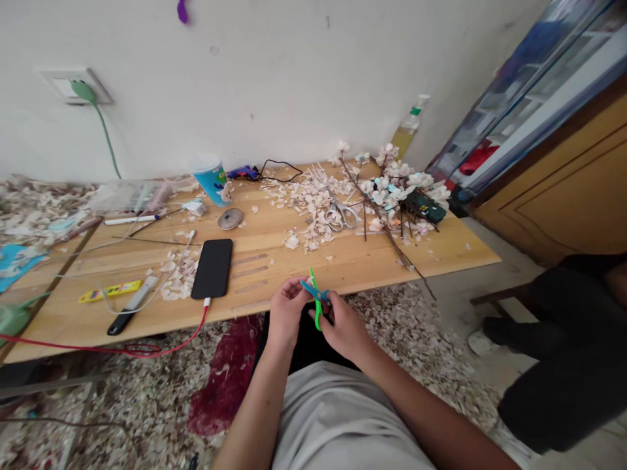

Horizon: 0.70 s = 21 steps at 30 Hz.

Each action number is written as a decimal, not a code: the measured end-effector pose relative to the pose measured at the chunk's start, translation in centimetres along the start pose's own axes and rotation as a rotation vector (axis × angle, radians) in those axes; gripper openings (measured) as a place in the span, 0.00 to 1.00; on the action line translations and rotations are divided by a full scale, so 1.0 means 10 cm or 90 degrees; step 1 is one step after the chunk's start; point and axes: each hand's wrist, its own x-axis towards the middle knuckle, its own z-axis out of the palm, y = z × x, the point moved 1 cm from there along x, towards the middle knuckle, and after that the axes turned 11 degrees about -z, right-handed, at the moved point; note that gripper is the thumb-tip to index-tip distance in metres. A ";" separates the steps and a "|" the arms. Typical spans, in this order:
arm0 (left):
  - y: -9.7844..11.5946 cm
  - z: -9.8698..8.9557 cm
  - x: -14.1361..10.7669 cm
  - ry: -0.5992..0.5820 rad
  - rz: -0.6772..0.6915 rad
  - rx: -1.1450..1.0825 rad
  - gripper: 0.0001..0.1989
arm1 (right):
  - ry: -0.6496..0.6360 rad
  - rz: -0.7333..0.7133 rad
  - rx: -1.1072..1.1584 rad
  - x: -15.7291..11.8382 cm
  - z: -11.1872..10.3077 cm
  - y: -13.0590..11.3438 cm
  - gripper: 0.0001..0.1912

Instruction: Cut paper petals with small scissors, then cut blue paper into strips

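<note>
Close to the table's front edge, my right hand (341, 325) is closed on the handles of small scissors (317, 294) with green and blue parts. Their blades stand apart and point up and to the left. My left hand (288, 305) is beside the blades with its fingertips pinched together. Whatever is between those fingertips is too small to make out. Beyond the hands, pale petal-like scraps (313, 209) lie heaped on the wooden table (267, 238). A second pair of scissors (341, 214), grey, rests among them.
Branches with white blossoms (386, 186) lie at the right, near a bottle (410, 127). Left of my hands are a phone (212, 267) on a red cable, a box cutter (132, 305) and a blue cup (211, 183). Scraps cover the floor. A seated person's dark-clothed legs (563, 352) are at right.
</note>
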 end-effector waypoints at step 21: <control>0.04 0.00 0.03 0.014 0.000 0.029 0.14 | 0.033 0.027 -0.081 0.05 0.06 0.02 0.05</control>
